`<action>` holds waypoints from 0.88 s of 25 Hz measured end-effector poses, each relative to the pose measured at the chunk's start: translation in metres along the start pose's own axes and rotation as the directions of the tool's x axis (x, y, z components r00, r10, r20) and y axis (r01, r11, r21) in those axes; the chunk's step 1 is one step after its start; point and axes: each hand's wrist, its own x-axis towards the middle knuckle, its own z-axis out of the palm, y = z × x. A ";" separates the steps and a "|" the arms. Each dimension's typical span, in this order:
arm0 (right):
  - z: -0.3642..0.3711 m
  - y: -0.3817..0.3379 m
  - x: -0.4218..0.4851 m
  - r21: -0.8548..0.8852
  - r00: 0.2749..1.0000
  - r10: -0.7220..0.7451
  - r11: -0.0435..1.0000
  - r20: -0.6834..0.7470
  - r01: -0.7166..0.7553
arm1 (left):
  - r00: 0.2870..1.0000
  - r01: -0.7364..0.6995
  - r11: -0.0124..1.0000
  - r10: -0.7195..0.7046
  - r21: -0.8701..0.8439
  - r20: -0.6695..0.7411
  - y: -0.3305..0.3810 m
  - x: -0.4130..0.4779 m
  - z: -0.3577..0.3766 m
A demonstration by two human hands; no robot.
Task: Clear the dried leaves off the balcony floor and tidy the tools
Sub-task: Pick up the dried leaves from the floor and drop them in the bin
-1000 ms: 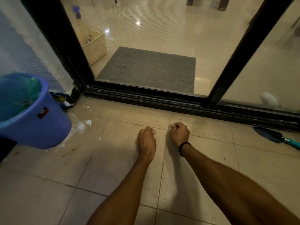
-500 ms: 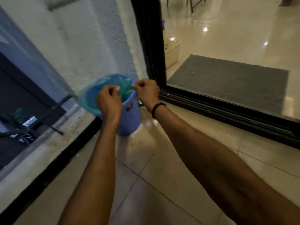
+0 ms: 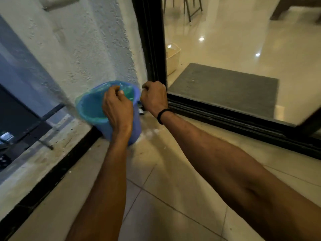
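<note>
Bucket under the left hand as before, right hand now beside its rim, fingers curled, hold unclear.

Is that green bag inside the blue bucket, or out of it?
Inside. The green bag lines the blue bucket, its edge folded over the rim. Whether it holds leaves, I cannot tell.

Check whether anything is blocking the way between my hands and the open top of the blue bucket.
Nothing visible blocks it. The left hand is right over the open top of the blue bucket, the right hand at its right rim. Both are curled; what they hold cannot be seen.
</note>
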 end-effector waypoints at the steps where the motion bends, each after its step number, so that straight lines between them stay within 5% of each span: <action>1: -0.018 0.019 -0.002 -0.017 0.999 0.031 0.999 -0.038 -0.032 | 0.999 -0.024 0.997 0.026 -0.069 0.022 0.015 -0.012 0.016; 6: -0.146 0.131 -0.045 -0.221 0.958 0.214 0.942 -0.191 -0.254 | 0.939 -0.082 0.951 0.174 -0.299 0.296 0.110 -0.109 0.107; 11: -0.322 0.231 -0.138 -0.364 0.784 0.393 0.724 -0.481 -0.586 | 0.769 -0.009 0.868 0.324 -0.497 0.551 0.241 -0.252 0.151; 17: -0.494 0.276 -0.293 -0.230 0.481 0.492 0.485 -0.726 -0.844 | 0.498 -0.078 0.751 0.599 -0.656 0.626 0.373 -0.405 0.126; 22: -0.565 0.302 -0.409 -0.065 0.309 0.497 0.448 -0.811 -0.892 | 0.255 -0.187 0.649 0.757 -0.738 0.601 0.428 -0.513 0.090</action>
